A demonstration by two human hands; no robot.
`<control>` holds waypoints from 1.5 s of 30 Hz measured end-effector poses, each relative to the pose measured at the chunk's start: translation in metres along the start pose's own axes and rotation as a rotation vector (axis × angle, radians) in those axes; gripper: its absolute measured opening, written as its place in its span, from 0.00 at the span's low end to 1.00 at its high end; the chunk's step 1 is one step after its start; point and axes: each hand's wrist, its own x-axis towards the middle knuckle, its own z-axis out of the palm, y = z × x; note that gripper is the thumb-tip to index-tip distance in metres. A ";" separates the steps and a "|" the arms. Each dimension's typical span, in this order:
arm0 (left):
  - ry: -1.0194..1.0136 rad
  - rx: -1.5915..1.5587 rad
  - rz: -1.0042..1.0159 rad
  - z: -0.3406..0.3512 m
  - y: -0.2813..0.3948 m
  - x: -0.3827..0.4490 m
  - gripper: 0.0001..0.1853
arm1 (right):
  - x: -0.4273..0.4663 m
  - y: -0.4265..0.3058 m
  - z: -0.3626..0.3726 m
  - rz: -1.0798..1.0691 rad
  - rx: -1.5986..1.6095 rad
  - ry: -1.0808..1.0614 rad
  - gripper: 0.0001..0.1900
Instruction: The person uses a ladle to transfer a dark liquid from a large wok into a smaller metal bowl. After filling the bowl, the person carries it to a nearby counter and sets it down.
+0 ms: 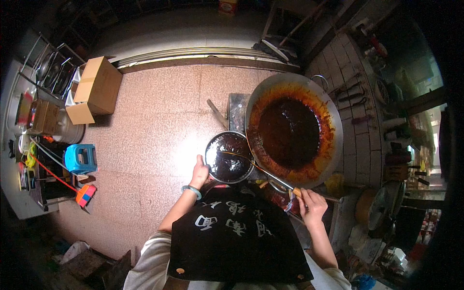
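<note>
A round metal pot holds dark, glossy liquid in front of my body. My left hand, with a pale bangle at the wrist, grips the pot's left side. My right hand is closed around the wooden handle end of a long metal ladle. The ladle slants over the pot's right rim, and its bowl cannot be made out in the dark liquid. Against the pot's right side stands a large wok, its inner wall coated orange-brown above a dark reddish-brown liquid.
Behind the pot is a dark metal stove edge with a wooden stick beside it. An open cardboard box, a blue plastic stool and a broom stand left. Utensils hang along the tiled wall right.
</note>
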 end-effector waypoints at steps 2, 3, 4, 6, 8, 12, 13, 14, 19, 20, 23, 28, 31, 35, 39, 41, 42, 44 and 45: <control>0.016 0.055 0.010 0.000 0.004 -0.002 0.22 | 0.000 0.002 -0.003 0.021 -0.008 -0.026 0.14; 0.021 0.068 0.024 0.000 0.007 -0.002 0.22 | -0.001 0.004 -0.003 0.032 -0.010 -0.035 0.14; 0.023 0.057 0.034 0.000 0.010 -0.004 0.22 | -0.001 0.007 -0.002 0.055 0.049 -0.051 0.13; 0.027 0.023 0.020 0.002 0.016 -0.008 0.22 | -0.005 0.017 0.002 0.227 0.168 -0.231 0.13; 0.011 0.020 -0.034 0.003 0.021 -0.009 0.22 | -0.012 0.031 0.009 0.376 0.342 -0.384 0.12; 0.025 -0.020 0.010 0.003 0.014 -0.007 0.22 | -0.028 0.074 0.025 0.915 0.967 -0.697 0.12; 0.028 0.007 0.010 0.002 0.010 -0.005 0.22 | -0.033 0.085 0.026 0.945 0.956 -0.695 0.11; 0.025 0.011 0.026 0.001 0.005 -0.002 0.22 | -0.038 0.096 0.026 0.974 0.944 -0.691 0.11; 0.064 0.131 0.143 -0.001 -0.009 0.008 0.19 | -0.051 0.136 0.025 0.966 0.581 -0.574 0.13; 0.065 0.132 0.152 -0.002 -0.009 0.007 0.18 | -0.050 0.141 0.027 0.903 0.405 -0.586 0.15; 0.028 0.097 0.050 -0.001 -0.003 0.003 0.18 | -0.043 0.153 0.039 0.808 0.091 -0.612 0.20; 0.060 0.125 0.161 0.001 0.005 0.001 0.17 | -0.019 0.154 0.091 0.892 0.024 -0.642 0.24; 0.036 0.024 0.023 0.001 0.010 -0.005 0.17 | -0.016 0.146 0.117 0.842 0.119 -0.448 0.23; 0.015 0.006 0.011 0.001 0.014 -0.008 0.17 | -0.018 0.138 0.130 0.812 0.280 -0.344 0.19; 0.045 0.058 0.018 0.000 0.005 0.000 0.17 | -0.019 0.128 0.123 0.765 0.373 -0.330 0.17; 0.049 0.089 0.000 -0.002 -0.004 0.005 0.17 | -0.016 0.121 0.113 0.749 0.440 -0.324 0.16; 0.053 0.104 -0.012 -0.004 -0.010 0.007 0.18 | -0.015 0.116 0.104 0.752 0.467 -0.326 0.16; 0.004 0.142 0.027 -0.005 -0.018 0.015 0.19 | -0.013 0.104 0.084 0.737 0.486 -0.329 0.16; -0.024 0.165 0.056 -0.007 -0.022 0.017 0.20 | -0.011 0.098 0.073 0.718 0.476 -0.329 0.16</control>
